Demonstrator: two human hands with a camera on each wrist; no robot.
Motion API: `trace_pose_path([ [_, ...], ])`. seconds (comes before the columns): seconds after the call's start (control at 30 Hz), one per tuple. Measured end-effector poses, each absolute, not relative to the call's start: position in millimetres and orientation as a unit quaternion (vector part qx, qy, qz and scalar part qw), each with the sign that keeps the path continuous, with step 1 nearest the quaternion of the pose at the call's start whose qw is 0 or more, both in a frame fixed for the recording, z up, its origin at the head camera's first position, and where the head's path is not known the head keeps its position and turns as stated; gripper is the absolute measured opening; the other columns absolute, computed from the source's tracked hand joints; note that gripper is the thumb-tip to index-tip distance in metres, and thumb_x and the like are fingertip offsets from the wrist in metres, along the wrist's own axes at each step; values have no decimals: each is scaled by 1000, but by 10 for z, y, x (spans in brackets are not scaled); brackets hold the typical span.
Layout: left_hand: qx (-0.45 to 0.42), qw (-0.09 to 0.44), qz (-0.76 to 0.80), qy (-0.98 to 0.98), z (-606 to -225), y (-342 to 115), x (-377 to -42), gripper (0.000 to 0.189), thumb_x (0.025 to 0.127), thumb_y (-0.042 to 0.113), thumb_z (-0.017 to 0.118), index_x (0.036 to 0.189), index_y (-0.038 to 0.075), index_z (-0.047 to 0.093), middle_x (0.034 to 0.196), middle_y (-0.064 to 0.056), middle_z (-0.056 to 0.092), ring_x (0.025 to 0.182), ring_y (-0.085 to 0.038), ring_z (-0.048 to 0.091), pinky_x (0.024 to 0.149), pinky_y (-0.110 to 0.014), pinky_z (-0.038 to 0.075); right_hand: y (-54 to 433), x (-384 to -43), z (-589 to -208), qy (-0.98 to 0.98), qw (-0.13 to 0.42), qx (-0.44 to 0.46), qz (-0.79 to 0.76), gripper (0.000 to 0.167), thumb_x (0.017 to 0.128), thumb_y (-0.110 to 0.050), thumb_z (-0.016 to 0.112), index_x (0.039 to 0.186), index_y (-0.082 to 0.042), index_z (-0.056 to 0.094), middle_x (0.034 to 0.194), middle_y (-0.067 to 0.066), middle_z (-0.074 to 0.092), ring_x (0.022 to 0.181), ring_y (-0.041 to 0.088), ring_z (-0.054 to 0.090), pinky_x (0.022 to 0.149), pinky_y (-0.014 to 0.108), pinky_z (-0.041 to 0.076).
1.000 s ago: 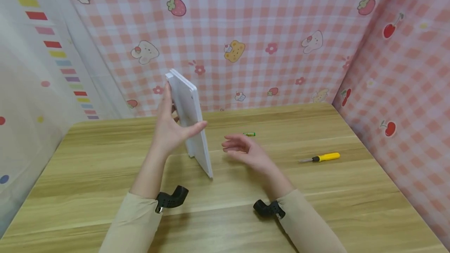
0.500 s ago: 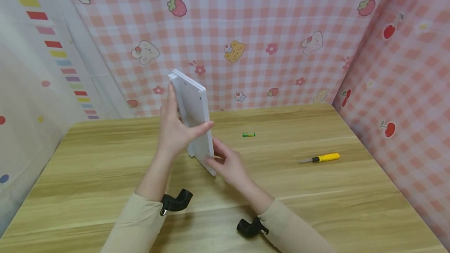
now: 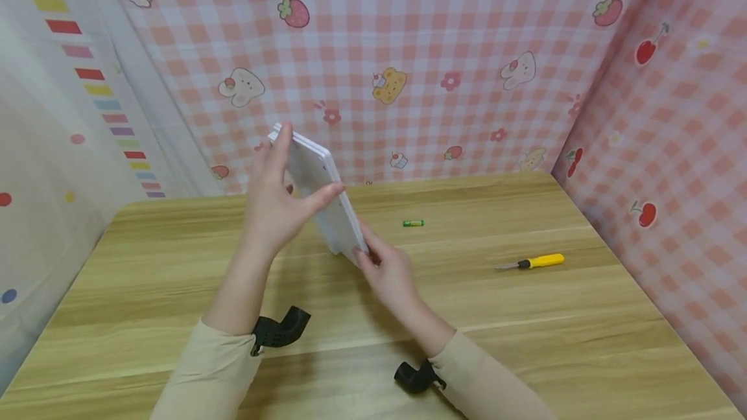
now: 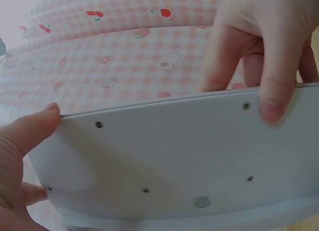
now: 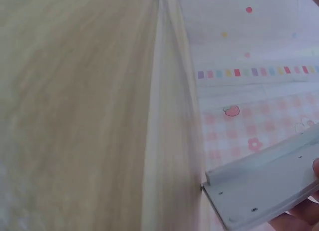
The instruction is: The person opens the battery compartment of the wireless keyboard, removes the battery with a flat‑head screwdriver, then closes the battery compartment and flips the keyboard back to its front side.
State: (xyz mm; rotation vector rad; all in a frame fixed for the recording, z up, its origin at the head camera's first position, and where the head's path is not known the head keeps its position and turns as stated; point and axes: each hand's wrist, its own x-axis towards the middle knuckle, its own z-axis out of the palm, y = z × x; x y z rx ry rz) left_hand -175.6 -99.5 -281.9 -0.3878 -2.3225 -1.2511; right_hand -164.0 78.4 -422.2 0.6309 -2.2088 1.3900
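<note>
A flat white device [image 3: 312, 170] with a slim edge stands tilted, held up over the table between both hands. In the left wrist view, its screwed face [image 4: 169, 156] shows several small screws, a round grille and a raised ridge along the lower side. My left hand [image 3: 271, 199] holds the far end, its thumb on one long edge and a finger at the end. At the near end my right hand [image 3: 390, 274] pinches the edge, thumb on the screwed face and fingers behind. The other face is hidden.
A small green battery [image 3: 413, 223] lies on the wooden table [image 3: 525, 329] behind the right hand. Farther right lies a screwdriver [image 3: 543, 261] with a yellow handle. A checked pink cloth [image 3: 455, 31] hangs at the back and right.
My right hand has come in from the right and taken hold of the device's near end. That end has risen, and the device leans more; the left hand keeps its hold.
</note>
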Motion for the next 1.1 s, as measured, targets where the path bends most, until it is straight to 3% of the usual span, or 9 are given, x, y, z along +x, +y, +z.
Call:
trace_pose_path([
  [0.23, -122, 208, -431, -870, -2638, -1123, -1646, 95, 73, 32, 89, 150, 4, 41, 147, -25, 38, 131, -39, 42, 97, -55, 47, 843, -1645, -4208, -829, 268, 237, 430, 57, 87, 4, 72, 138, -15, 59, 119, 15, 68, 101, 27, 70, 81, 31, 57],
  [0.43, -120, 167, -409, -889, -2583, -1309, -1549, 92, 74, 28, 89, 145, -6, 42, 140, -22, 49, 126, -35, 49, 100, -46, 47, 899, -1620, -4165, -851, 283, 249, 365, 57, 84, 6, 73, 134, -20, 64, 116, 8, 71, 92, 21, 72, 74, 32, 58],
  [0.6, -139, 155, -409, -889, -2684, -1462, -1476, 78, 74, 22, 90, 136, -7, 53, 133, -19, 57, 124, -33, 52, 97, -47, 49, 953, -1585, -4143, -859, 282, 276, 327, 53, 85, 4, 73, 132, -20, 66, 121, 5, 69, 104, 20, 69, 81, 35, 57],
  [0.67, -154, 160, -408, -886, -2754, -1509, -1456, 66, 72, 18, 91, 126, -4, 59, 121, -15, 62, 118, -30, 56, 95, -47, 50, 984, -1573, -4149, -861, 280, 290, 310, 54, 84, 4, 74, 132, -20, 66, 123, 5, 69, 108, 22, 68, 86, 37, 56],
  [0.8, -164, 148, -392, -893, -2907, -1593, -1412, 56, 71, 17, 92, 115, -1, 63, 113, -12, 64, 112, -29, 60, 95, -46, 51, 1067, -1552, -4180, -864, 270, 318, 281, 57, 82, 3, 77, 133, -20, 65, 124, 6, 68, 111, 24, 66, 91, 39, 53],
  [1.0, -147, 76, -392, -905, -3230, -1727, -1385, 77, 72, 20, 91, 134, -7, 54, 136, -21, 56, 126, -36, 53, 96, -45, 49, 1182, -1504, -4210, -876, 261, 341, 221, 55, 82, -1, 78, 132, -21, 66, 124, 10, 67, 111, 28, 64, 97, 43, 49],
  [1.1, -151, 62, -396, -904, -3423, -1775, -1363, 85, 72, 18, 91, 139, -11, 47, 140, -25, 51, 127, -36, 52, 94, -41, 50, 1223, -1469, -4222, -885, 253, 343, 186, 53, 83, -4, 79, 130, -24, 67, 123, 9, 67, 110, 30, 64, 95, 44, 51],
])
